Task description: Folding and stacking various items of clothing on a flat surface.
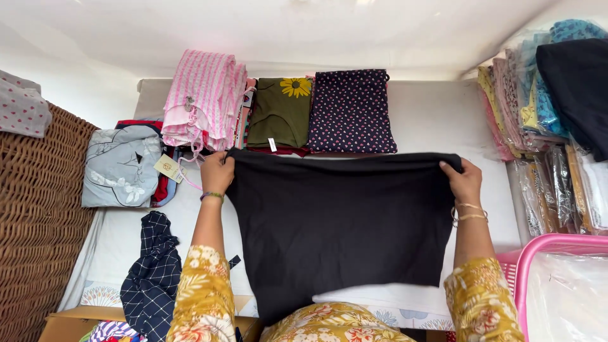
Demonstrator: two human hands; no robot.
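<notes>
A black garment (335, 221) is spread wide over a white surface (437, 120) and hangs down toward my lap. My left hand (217, 172) pinches its upper left corner. My right hand (463, 180) grips its upper right corner, so the top edge is stretched taut between both hands. Beyond that edge lie folded clothes: a pink striped pile (202, 98), an olive top with a yellow flower (280, 111) and a dark dotted piece (350, 111).
A brown wicker basket (35, 221) stands at the left. A folded grey floral garment (120, 166) and a navy checked cloth (152, 275) lie near it. Bagged clothes (544, 107) are stacked at the right above a pink plastic basket (538, 253).
</notes>
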